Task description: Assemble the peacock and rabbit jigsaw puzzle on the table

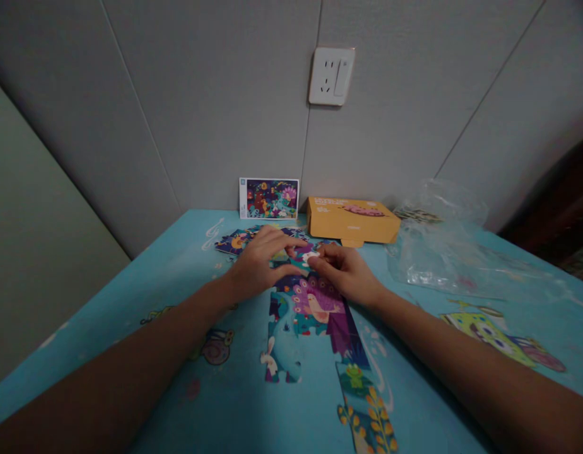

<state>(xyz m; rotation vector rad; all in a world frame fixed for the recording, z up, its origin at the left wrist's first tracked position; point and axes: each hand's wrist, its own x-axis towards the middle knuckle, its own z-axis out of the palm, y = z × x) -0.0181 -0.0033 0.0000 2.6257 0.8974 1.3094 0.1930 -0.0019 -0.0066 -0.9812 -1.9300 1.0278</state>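
A partly joined jigsaw puzzle (310, 309) with a bright peacock picture lies on the table, running from near the wall toward me. My left hand (265, 265) is curved over the puzzle's far part, its fingertips on the pieces. My right hand (343, 274) comes in from the right, its thumb and fingers closing on a small pale-edged puzzle piece (310, 256) between both hands. Loose pieces (234, 241) lie just beyond my left hand. The hands hide the puzzle's middle.
A printed picture card (269, 198) stands against the wall behind the puzzle. A yellow cardboard box (352, 221) lies to its right, and a crumpled clear plastic bag (437, 246) lies further right. The table's blue cartoon cover (484, 334) meets the wall, which carries a white socket (331, 75).
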